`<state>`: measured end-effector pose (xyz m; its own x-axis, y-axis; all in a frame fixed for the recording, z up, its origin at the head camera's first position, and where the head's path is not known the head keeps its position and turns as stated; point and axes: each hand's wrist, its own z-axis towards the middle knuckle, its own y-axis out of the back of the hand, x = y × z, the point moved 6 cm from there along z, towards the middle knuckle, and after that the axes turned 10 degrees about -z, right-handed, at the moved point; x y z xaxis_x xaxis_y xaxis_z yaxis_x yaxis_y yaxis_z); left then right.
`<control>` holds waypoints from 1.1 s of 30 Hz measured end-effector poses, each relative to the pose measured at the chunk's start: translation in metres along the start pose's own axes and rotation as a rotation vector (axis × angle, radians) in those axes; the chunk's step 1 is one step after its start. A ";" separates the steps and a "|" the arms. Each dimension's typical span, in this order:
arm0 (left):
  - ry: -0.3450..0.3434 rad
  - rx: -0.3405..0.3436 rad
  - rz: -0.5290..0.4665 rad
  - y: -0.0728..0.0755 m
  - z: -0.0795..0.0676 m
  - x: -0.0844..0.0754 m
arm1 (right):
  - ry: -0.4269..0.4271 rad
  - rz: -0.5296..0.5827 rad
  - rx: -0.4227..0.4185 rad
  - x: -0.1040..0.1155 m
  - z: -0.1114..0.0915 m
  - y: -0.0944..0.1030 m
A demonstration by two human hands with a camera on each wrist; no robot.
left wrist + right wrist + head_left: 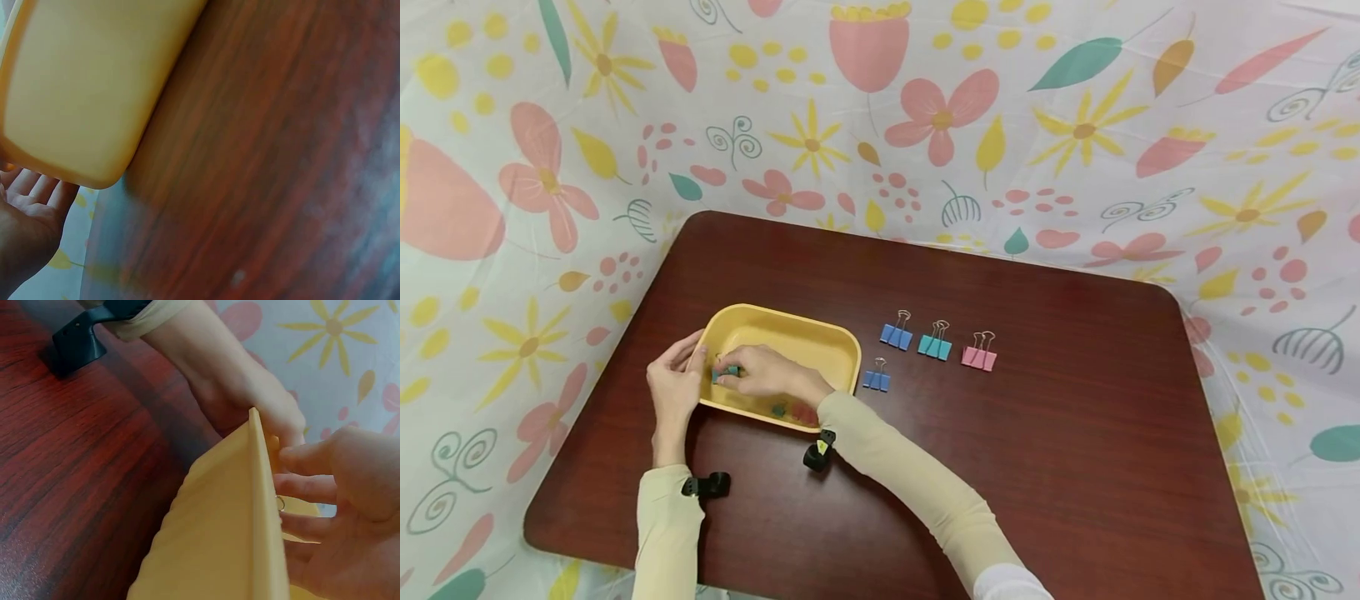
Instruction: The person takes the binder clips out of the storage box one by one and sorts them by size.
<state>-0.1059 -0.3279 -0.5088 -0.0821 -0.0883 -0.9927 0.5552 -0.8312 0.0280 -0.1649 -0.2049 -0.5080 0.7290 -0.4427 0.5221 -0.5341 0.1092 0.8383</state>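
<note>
A yellow tray (827, 329) stands on the left part of the table. My left hand (673, 387) grips its left end, thumb at the rim and fingers along the outside; in the left wrist view that hand (31, 219) shows below the tray's corner. Reaching inside, my right hand (767, 371) has its fingertips around a blue-teal binder clip (717, 377) near the left end, partly hidden by the fingers. A wire loop (280, 503) shows by the fingers in the right wrist view. A green clip (778, 410) and a red clip (803, 414) lie along the tray's near side.
Right of the tray, a blue binder clip (896, 337), a teal one (935, 347) and a pink one (979, 359) stand in a row. A smaller blue clip (876, 381) is nearer the tray. Patterned cloth (940, 183) hangs behind the brown table (1060, 433).
</note>
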 end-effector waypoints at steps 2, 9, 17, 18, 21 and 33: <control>0.006 0.001 -0.005 0.000 0.000 0.000 | -0.014 -0.008 0.031 0.000 0.001 -0.004; 0.021 -0.010 -0.003 0.003 0.003 0.012 | -0.110 0.016 0.052 0.000 0.000 -0.010; 0.009 -0.042 -0.008 0.006 0.008 0.032 | -0.147 0.096 -0.086 -0.005 -0.006 0.000; 0.003 -0.042 -0.005 0.007 0.007 0.032 | -0.140 0.103 -0.118 -0.006 -0.007 0.002; 0.001 -0.045 0.001 0.007 0.006 0.032 | -0.123 0.114 -0.218 -0.010 -0.012 0.010; 0.027 -0.056 0.011 0.008 0.007 0.034 | -0.143 0.226 -0.320 -0.022 -0.036 0.026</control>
<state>-0.1094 -0.3414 -0.5412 -0.0540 -0.0815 -0.9952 0.6014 -0.7982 0.0327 -0.1796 -0.1603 -0.4917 0.5301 -0.4925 0.6903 -0.4971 0.4790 0.7235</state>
